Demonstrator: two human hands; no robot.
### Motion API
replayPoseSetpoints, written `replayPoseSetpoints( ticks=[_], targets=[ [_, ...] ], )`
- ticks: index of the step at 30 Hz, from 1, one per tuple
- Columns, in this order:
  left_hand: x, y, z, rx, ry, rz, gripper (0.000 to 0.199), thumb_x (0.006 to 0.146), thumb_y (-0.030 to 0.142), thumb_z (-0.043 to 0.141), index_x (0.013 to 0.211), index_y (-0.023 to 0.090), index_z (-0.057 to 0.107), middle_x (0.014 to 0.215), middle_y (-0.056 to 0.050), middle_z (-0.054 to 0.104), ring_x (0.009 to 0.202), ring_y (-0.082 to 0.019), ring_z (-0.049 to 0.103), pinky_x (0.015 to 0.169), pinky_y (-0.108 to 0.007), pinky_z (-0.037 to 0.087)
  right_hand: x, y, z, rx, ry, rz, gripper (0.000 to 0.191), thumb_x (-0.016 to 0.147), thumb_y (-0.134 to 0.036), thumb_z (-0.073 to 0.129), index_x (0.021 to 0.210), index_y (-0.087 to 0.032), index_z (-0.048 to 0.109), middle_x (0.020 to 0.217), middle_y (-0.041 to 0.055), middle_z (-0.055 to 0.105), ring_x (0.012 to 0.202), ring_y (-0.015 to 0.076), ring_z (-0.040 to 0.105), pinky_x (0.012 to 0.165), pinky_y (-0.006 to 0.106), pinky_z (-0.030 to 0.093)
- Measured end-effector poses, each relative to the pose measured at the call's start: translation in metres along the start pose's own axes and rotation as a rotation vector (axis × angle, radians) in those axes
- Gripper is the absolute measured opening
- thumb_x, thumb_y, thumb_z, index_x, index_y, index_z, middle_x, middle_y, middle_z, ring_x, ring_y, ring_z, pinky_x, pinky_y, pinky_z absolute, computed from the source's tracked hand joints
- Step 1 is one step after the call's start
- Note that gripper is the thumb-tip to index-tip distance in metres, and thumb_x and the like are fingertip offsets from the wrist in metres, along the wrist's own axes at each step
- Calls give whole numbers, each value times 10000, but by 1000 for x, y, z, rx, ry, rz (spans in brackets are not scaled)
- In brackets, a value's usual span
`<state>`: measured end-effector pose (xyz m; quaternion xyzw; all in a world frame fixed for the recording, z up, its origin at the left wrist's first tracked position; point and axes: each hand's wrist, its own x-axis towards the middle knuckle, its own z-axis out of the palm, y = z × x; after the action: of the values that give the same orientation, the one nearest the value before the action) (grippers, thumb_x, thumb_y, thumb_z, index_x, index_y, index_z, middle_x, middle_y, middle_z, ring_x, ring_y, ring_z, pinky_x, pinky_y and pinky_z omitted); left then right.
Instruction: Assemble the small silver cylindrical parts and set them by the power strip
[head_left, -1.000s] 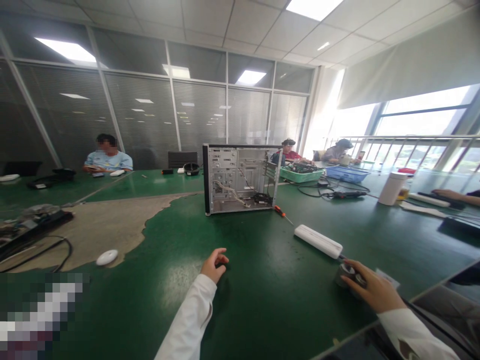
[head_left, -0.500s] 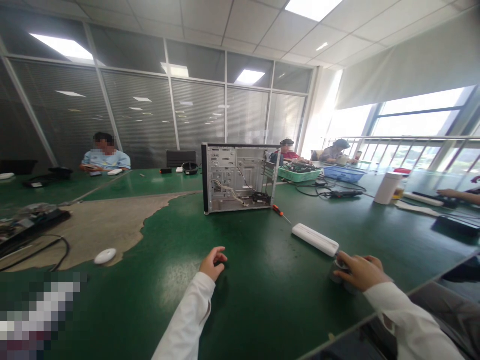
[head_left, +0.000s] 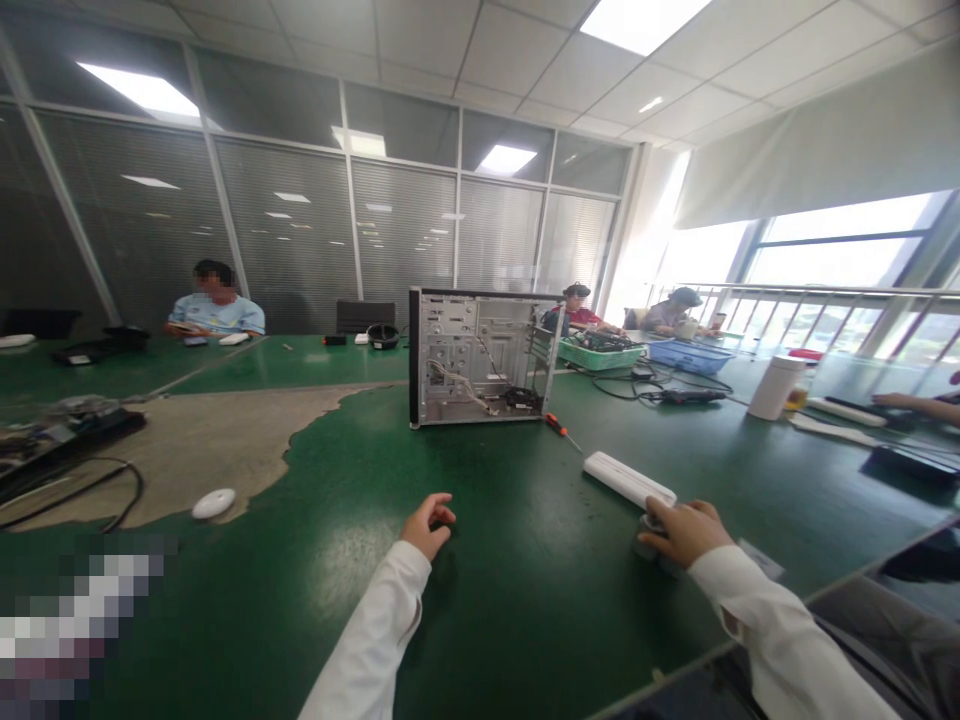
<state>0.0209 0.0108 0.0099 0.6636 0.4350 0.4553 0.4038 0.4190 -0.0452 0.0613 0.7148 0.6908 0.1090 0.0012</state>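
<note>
My left hand hovers just over the green table, fingers loosely curled and apart, holding nothing. My right hand grips a small grey round object from above. Most of that object is hidden under the palm, so I cannot tell its kind. Right beside these fingers lies a long white box-like device. An orange-and-black screwdriver rests between it and the open computer case. The case stands upright, with loose cables inside its bare metal frame.
A green basket of parts and a blue basket stand at the back right. Near them are black cables and a white bottle. On the left, a white computer mouse lies by electronic parts. Several people sit around.
My right hand has slid left with the grey round object, closer in front of the white device. A flat pale piece now shows behind my right wrist. My left hand stays put.
</note>
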Motion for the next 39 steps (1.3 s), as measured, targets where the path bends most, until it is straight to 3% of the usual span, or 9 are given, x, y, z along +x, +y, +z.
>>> replayPoseSetpoints(
  ticks=[8,15,22,29,39],
  targets=[
    [-1,0,1,9,-3,-4,424,527,6,459,927,147,459,691,8,569,696,-114,548,756,-283,413,7,2,10,104,-36,-14,314,671,-491,402,822,-223,467,757,64,602,682,218,560,566,286,337],
    [2,-7,5,13,57,-5,431,518,-11,452,915,156,468,667,19,567,677,-111,552,746,-280,418,4,-3,11,156,-30,-6,253,693,-430,417,852,-235,448,789,57,602,697,208,567,566,276,355],
    [2,-5,1,-11,-19,5,430,523,13,476,931,147,465,691,6,573,702,-118,555,760,-284,417,4,-5,18,209,3,-23,261,720,-423,377,887,-227,421,819,64,603,713,203,569,583,275,371],
    [2,-9,5,26,55,-7,427,524,-15,459,917,152,469,669,16,567,675,-110,552,738,-274,425,0,-8,23,316,97,-13,280,722,-413,373,942,-249,428,843,47,595,717,188,564,615,280,384],
    [1,-3,5,38,65,-14,428,526,-23,462,912,160,476,664,25,570,679,-106,556,745,-270,423,4,-5,21,286,29,-44,372,716,-445,371,1023,-242,428,880,60,597,743,209,562,629,303,390]
  ],
)
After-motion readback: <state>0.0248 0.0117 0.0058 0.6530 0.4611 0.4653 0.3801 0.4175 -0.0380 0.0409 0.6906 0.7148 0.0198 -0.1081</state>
